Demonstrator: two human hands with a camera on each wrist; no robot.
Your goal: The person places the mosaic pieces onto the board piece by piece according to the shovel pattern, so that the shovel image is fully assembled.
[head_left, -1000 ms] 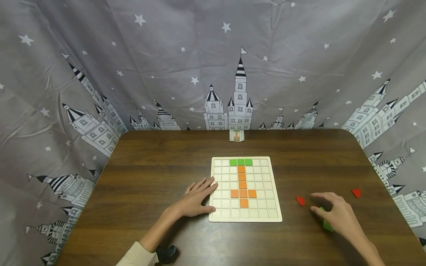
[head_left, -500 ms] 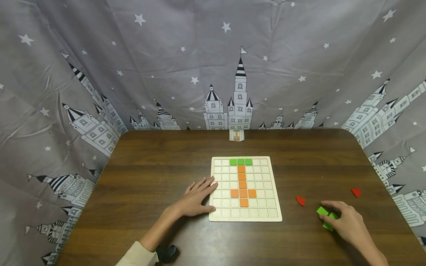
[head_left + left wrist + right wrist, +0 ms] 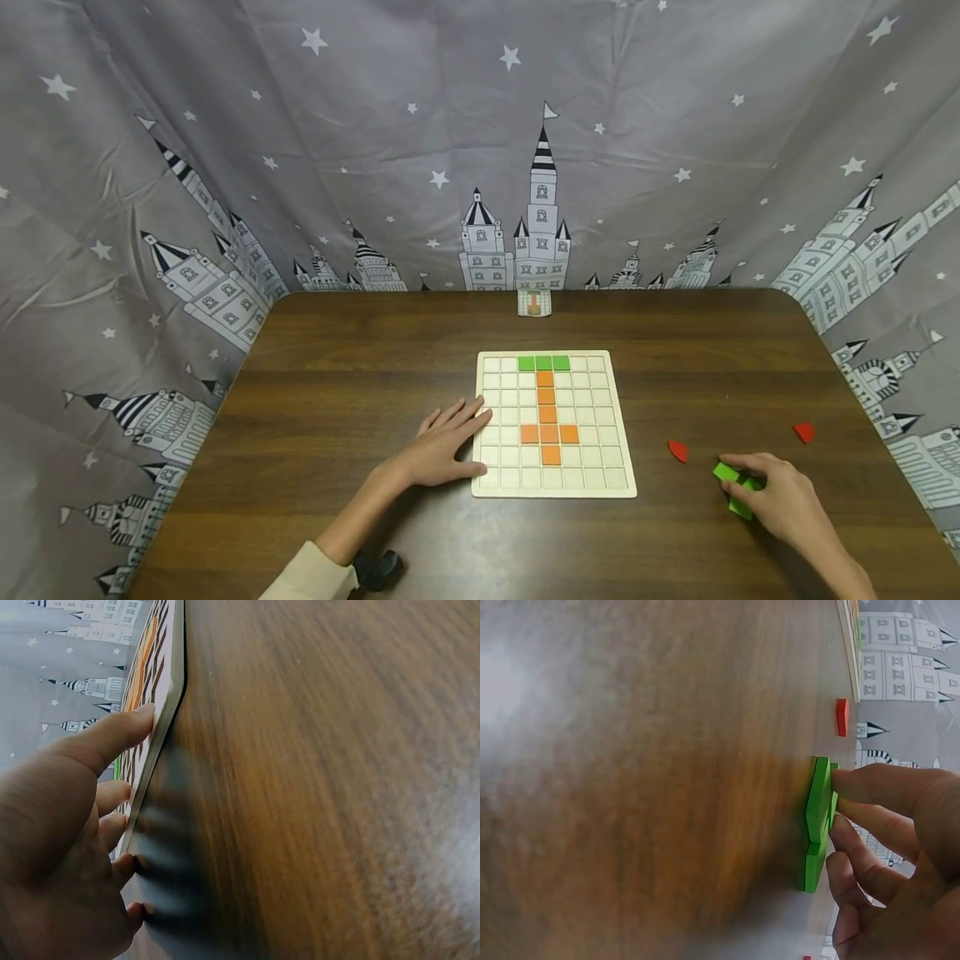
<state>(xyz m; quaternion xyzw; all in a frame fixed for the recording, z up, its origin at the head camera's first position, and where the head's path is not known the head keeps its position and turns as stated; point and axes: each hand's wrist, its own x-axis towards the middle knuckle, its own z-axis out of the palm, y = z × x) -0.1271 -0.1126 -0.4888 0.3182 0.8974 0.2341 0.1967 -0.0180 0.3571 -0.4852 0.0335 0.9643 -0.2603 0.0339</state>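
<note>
My left hand [image 3: 442, 450] lies with fingers spread over the left edge of a cream grid board [image 3: 510, 479]. Its thumb and fingertips touch the rim, as the left wrist view shows. On the board, three green tiles [image 3: 543, 363] line the top row. Below them, orange tiles [image 3: 548, 414] form a column with a short crossbar. Right of the board, my right hand [image 3: 783, 496] reaches down to a small cluster of green tiles [image 3: 821, 799]. Its thumb and index finger pinch a green tile [image 3: 725, 472]; the hand partly hides the others.
Two red wedge-shaped pieces lie on the brown table [image 3: 360, 358]: a left one [image 3: 677, 451] and a right one [image 3: 804, 432]. A small pattern card [image 3: 534, 303] stands at the table's back edge, before a grey castle-print curtain [image 3: 375, 100].
My right hand has come down and back toward the green tiles, its thumb and index finger closing in; more of the green shows. My left hand has stayed on the board's edge.
</note>
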